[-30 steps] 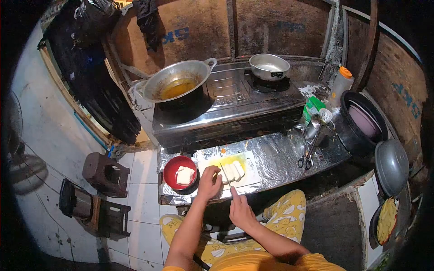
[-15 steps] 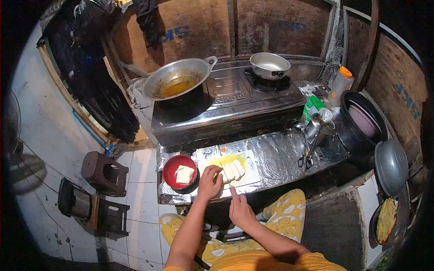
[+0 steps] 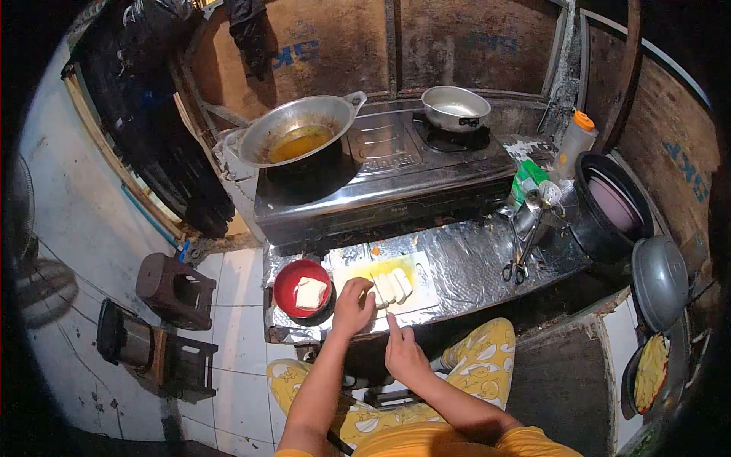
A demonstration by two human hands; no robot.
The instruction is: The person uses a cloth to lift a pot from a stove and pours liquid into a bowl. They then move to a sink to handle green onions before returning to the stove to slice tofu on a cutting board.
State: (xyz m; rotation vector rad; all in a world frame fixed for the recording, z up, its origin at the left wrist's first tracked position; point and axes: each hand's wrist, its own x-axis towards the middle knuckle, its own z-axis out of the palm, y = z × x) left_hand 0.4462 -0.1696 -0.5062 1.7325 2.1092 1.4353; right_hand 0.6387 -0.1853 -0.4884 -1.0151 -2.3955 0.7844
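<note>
On the white cutting board (image 3: 423,283), stained yellow, lies a block of white tofu (image 3: 398,284) partly cut into slices. The curled fingers of my left hand (image 3: 353,311) grip the tofu's left end and hide part of it. My right hand (image 3: 406,356) is closed round the handle of a knife (image 3: 391,314), whose blade reaches up towards the tofu and is barely visible. Just left of my left hand, a red bowl (image 3: 280,289) holds another white tofu piece (image 3: 310,294).
Behind the board stands a gas stove (image 3: 381,183) bearing a wok (image 3: 259,129) with oil and a small pot (image 3: 457,114). Scissors (image 3: 515,268) and utensils lie to the right, near a black bucket (image 3: 582,221). Stools (image 3: 171,289) stand on the left floor.
Both hands and the tofu stay in nearly the same place. Only a very slight shift of the view shows.
</note>
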